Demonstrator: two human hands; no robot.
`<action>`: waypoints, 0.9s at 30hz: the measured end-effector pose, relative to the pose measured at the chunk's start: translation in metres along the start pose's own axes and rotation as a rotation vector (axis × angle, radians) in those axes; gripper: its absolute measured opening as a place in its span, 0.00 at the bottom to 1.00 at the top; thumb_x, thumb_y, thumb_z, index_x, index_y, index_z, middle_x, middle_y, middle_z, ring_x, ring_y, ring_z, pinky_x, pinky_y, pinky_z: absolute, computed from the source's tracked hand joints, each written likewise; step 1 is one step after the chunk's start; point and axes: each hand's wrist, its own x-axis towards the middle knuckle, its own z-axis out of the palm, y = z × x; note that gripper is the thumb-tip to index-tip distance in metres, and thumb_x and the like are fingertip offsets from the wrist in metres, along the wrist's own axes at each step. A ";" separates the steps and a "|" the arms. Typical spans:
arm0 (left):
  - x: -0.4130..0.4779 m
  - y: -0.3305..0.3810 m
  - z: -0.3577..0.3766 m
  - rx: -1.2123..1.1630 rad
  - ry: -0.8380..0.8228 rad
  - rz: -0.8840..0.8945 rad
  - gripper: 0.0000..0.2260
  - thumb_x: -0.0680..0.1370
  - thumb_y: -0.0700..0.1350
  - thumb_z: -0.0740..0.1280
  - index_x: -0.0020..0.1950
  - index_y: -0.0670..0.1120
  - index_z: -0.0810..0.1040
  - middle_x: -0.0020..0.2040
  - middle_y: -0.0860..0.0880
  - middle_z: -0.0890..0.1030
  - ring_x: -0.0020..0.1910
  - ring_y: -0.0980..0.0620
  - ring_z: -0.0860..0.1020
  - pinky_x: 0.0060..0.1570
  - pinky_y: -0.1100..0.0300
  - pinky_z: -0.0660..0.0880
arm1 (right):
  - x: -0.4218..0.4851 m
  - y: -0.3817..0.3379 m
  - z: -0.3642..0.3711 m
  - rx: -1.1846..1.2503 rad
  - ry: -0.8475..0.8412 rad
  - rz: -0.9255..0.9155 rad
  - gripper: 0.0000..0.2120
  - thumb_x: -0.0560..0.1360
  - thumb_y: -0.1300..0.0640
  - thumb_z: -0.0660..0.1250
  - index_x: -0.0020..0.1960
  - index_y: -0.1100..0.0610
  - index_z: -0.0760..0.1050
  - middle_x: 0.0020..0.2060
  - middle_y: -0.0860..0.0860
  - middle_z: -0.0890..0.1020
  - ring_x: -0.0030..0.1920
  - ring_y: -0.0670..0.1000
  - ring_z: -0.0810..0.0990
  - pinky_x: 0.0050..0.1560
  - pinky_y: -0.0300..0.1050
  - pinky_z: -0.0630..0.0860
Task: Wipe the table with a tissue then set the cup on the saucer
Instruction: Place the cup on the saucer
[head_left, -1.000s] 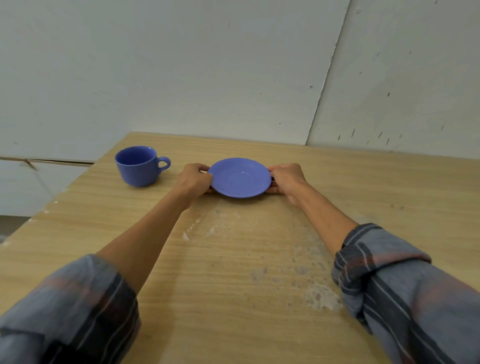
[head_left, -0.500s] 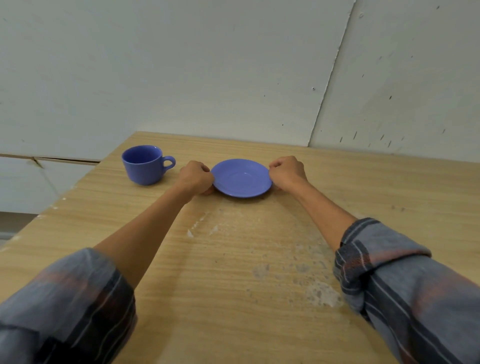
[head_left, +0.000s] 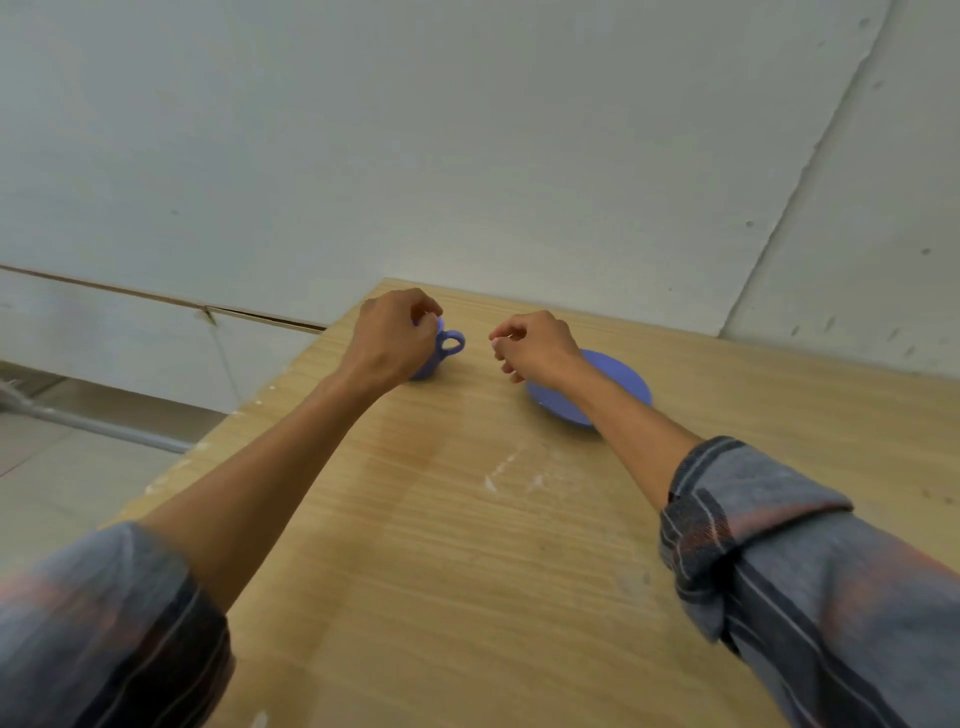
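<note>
The blue cup (head_left: 450, 345) stands near the table's far left corner, its handle pointing right. My left hand (head_left: 389, 345) covers most of it from above, with fingers closed on the rim. The blue saucer (head_left: 618, 387) lies flat to the right of the cup, partly hidden by my right wrist. My right hand (head_left: 537, 345) hovers between the cup's handle and the saucer, fingers loosely curled and holding nothing. No tissue is in view.
The wooden table (head_left: 467, 561) bears white smears (head_left: 498, 475) in its middle. Its left edge drops to the floor, where a grey pipe (head_left: 104, 431) runs. A pale wall stands right behind the far edge.
Both hands have left the saucer's rim. My left hand moved left onto the cup, and my right hand shifted left toward the cup's handle. The view has swung left.
</note>
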 end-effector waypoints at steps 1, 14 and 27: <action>0.002 -0.008 -0.007 0.006 0.022 0.006 0.11 0.77 0.40 0.61 0.54 0.44 0.82 0.52 0.46 0.82 0.47 0.53 0.76 0.46 0.63 0.69 | 0.004 -0.003 0.006 -0.002 -0.012 -0.002 0.07 0.75 0.60 0.64 0.50 0.56 0.80 0.42 0.54 0.82 0.36 0.52 0.82 0.34 0.41 0.81; 0.021 -0.088 -0.007 -0.238 -0.262 -0.273 0.43 0.67 0.61 0.75 0.75 0.47 0.62 0.70 0.48 0.72 0.66 0.51 0.72 0.59 0.58 0.71 | 0.033 -0.005 0.051 0.059 -0.096 -0.003 0.07 0.77 0.57 0.66 0.53 0.56 0.79 0.47 0.57 0.84 0.44 0.56 0.85 0.52 0.53 0.81; 0.014 -0.057 -0.001 -0.295 -0.233 -0.108 0.30 0.65 0.56 0.78 0.63 0.46 0.77 0.55 0.52 0.82 0.52 0.56 0.79 0.48 0.62 0.77 | 0.017 0.008 0.023 0.291 -0.081 -0.027 0.06 0.75 0.62 0.68 0.52 0.58 0.81 0.46 0.61 0.84 0.44 0.56 0.86 0.55 0.50 0.80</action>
